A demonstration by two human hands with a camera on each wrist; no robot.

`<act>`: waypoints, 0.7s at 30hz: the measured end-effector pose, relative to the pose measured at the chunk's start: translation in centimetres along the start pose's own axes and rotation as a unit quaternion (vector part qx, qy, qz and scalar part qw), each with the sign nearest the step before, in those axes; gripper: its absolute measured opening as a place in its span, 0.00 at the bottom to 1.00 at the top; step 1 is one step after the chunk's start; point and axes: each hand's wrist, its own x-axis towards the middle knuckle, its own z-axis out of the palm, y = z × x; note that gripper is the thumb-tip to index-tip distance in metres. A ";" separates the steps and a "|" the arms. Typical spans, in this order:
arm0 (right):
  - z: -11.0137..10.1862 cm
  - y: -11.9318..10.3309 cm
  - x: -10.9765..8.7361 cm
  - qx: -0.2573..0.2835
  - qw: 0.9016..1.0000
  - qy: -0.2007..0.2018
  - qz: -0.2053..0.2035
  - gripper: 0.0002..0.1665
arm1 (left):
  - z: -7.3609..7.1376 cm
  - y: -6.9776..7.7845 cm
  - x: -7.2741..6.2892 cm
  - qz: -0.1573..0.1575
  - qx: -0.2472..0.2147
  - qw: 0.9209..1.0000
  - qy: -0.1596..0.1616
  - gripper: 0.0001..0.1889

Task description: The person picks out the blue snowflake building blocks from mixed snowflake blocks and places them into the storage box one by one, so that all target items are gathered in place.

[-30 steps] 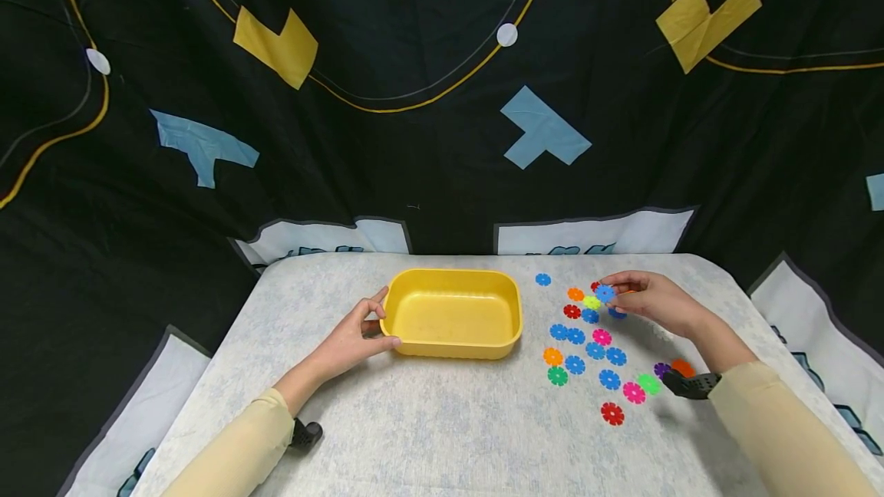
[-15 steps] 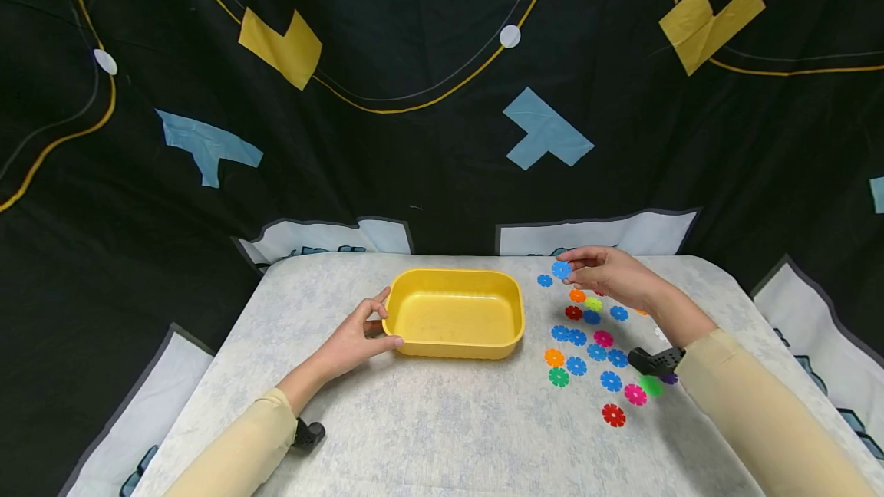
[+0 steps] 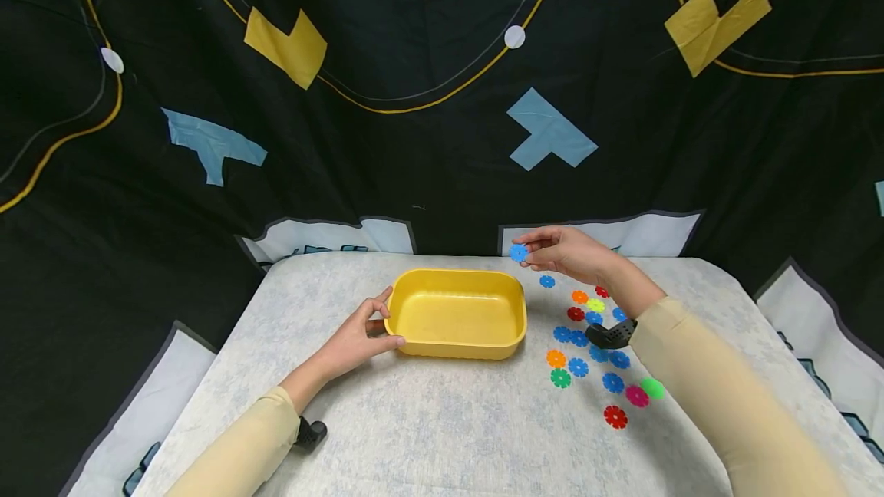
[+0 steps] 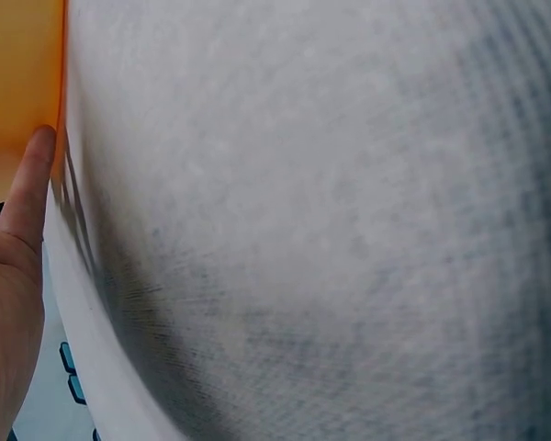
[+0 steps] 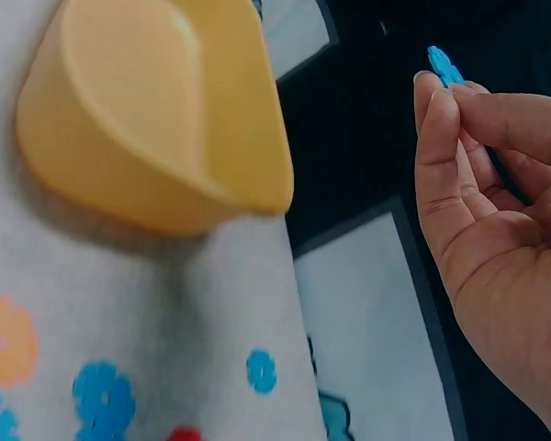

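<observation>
My right hand (image 3: 562, 253) pinches a blue snowflake-shaped building disc (image 3: 519, 253) between thumb and fingertips. It is held up in the air near the back right corner of the yellow plastic basin (image 3: 456, 352). Seen from the right wrist, the disc (image 5: 445, 66) stands edge-on above the fingertips. My left hand (image 3: 354, 340) holds the basin at its left end, with the thumb at the front corner and the fingers along the side. In the left wrist view, a single digit (image 4: 28, 197) lies against the basin wall (image 4: 18, 73). No disc shows inside the basin.
Several loose discs in blue, red, orange, pink and green lie right of the basin, among them a red disc (image 3: 615, 416) and a green disc (image 3: 561, 378). My right forearm (image 3: 718, 382) passes over some. A black curtain (image 3: 414, 175) hangs behind the cloth-covered table (image 3: 428, 428).
My right hand has carried the blue disc left and up from over the scattered discs to near the basin's back right corner. The left hand stays on the basin.
</observation>
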 end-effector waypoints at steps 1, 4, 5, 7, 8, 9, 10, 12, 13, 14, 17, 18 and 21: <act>0.3 -0.3 0.4 0.002 1.000 -0.003 -0.001 0.26 | 0.0 0.0 0.0 0.000 -0.001 1.000 0.001 0.31; 1.4 -0.9 1.5 0.009 1.000 -0.014 -0.003 0.23 | 0.0 0.1 -0.1 0.000 -0.002 1.000 0.001 0.30; 1.8 -1.1 1.9 0.013 1.000 -0.017 -0.004 0.23 | 0.0 0.1 -0.1 -0.004 -0.004 1.000 0.002 0.29; 2.5 -1.4 2.8 0.021 1.000 -0.020 -0.005 0.22 | 0.0 0.1 0.0 -0.009 -0.010 1.000 0.002 0.28; 2.9 -1.5 3.2 0.023 0.999 -0.023 -0.006 0.22 | 0.0 0.2 0.0 -0.013 -0.013 1.000 0.002 0.27; 3.3 -1.6 3.6 0.023 0.999 -0.024 -0.007 0.21 | 0.0 0.1 0.0 -0.017 -0.017 1.000 0.002 0.27; 3.7 -1.7 4.0 0.026 0.999 -0.026 -0.009 0.21 | 0.0 0.1 0.0 -0.019 -0.020 1.000 0.003 0.27; 4.5 -1.7 4.8 0.026 0.999 -0.030 -0.013 0.21 | 0.0 0.1 0.1 -0.021 -0.025 0.999 0.004 0.27; 4.9 -1.7 5.1 0.027 0.999 -0.031 -0.014 0.21 | 0.0 0.1 0.1 -0.019 -0.026 0.999 0.003 0.27; 5.3 -1.7 5.5 0.030 0.999 -0.033 -0.016 0.21 | 0.0 0.1 0.1 -0.018 -0.026 1.000 0.003 0.28; 6.5 -1.6 6.5 0.038 0.998 -0.040 -0.015 0.21 | 0.1 0.1 0.1 -0.011 -0.027 1.000 0.002 0.28; 6.9 -1.6 6.8 0.043 0.998 -0.043 -0.013 0.21 | 0.1 0.1 0.1 -0.012 -0.029 1.000 0.003 0.29; 8.0 -1.6 7.7 0.053 0.997 -0.054 -0.005 0.20 | 0.0 0.0 0.1 -0.010 -0.030 0.999 0.003 0.29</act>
